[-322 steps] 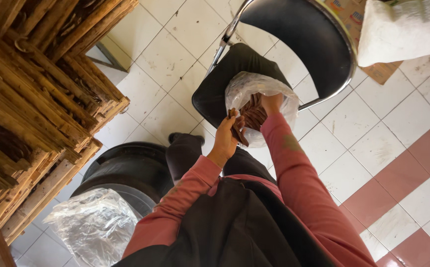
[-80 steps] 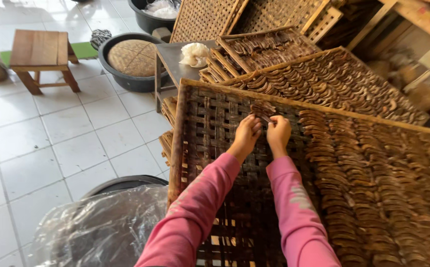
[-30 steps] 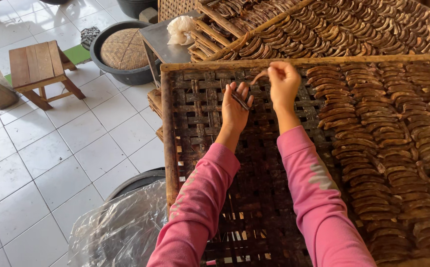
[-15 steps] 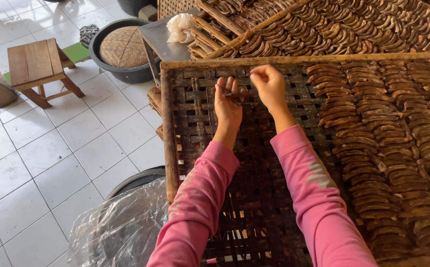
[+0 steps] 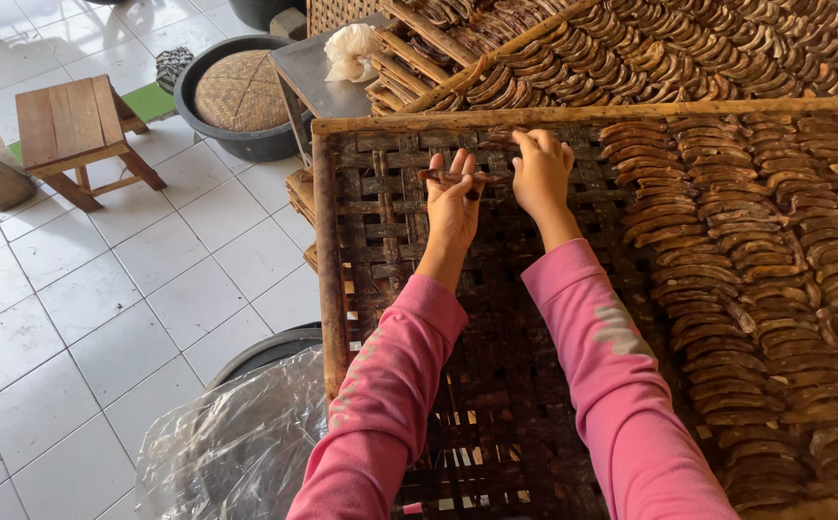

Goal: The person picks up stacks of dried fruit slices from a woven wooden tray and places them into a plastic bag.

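Woven bamboo tray [image 5: 380,250], bare on our side.
Our left hand [image 5: 453,207] pinches dark slices [image 5: 458,177]; our right hand [image 5: 539,173] curls shut near the top edge.

Small food-drying workshop, shown by stacked woven bamboo racks [image 5: 496,404] lined with brown dried slices [image 5: 746,250] over white floor tiles [image 5: 82,318].
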